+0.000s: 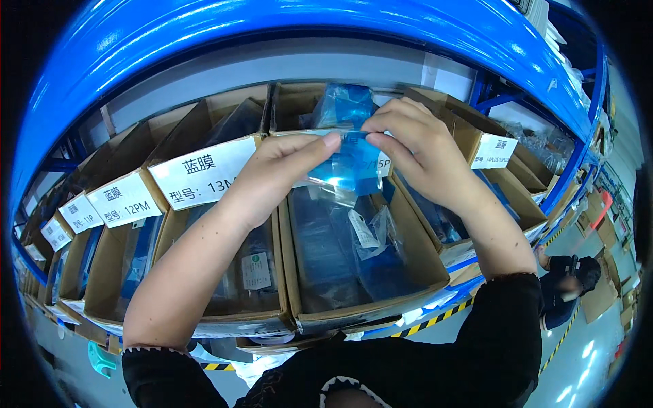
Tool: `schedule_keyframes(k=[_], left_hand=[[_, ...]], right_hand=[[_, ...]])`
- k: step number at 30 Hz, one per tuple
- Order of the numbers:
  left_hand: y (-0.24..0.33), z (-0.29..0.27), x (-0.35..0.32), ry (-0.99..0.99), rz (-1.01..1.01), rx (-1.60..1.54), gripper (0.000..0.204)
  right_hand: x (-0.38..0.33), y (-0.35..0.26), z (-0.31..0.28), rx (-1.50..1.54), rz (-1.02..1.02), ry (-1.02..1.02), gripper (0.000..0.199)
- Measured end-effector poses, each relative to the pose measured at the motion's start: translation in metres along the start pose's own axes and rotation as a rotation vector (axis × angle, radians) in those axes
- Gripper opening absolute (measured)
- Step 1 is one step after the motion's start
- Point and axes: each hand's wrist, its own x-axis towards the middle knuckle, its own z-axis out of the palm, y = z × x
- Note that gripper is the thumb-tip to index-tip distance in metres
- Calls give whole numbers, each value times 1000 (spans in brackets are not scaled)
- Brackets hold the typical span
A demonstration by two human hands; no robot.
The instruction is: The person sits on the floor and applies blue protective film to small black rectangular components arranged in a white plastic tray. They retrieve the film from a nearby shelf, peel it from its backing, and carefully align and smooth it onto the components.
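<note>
My left hand (pixel 282 163) pinches the upper edge of a clear plastic bag with blue film in it (pixel 348 166), thumb on top. On the bag's other side, my right hand (pixel 411 139) grips the same edge between thumb and fingers. The bag hangs between my hands, over an open cardboard box (pixel 374 311). Several packs of blue film (pixel 320 245) lie in that box, along with a crumpled clear bag bearing a white label (pixel 364 229). Just beyond my fingers, a blue film packet (pixel 343 105) sticks up from a box behind.
Labelled cardboard boxes (pixel 126 197) stand in rows on a blue metal rack, with a thick blue beam (pixel 272 17) arching above. More boxes (pixel 500 197) flank the right side. Another person (pixel 570 279) is at the far right, near yellow-black floor tape (pixel 435 319).
</note>
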Motion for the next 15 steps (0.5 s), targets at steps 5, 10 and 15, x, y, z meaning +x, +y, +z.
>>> schedule_keyframes(k=[5,10,15], left_hand=[[15,9,15,-65,-54,19,50],[3,14,22,44,-57,-221,43],[-1,6,21,39,-62,-246,34]], right_hand=[[4,6,-7,150,92,-69,12],[1,10,-2,180,53,-32,17],[-8,0,-5,-67,-33,-65,37]])
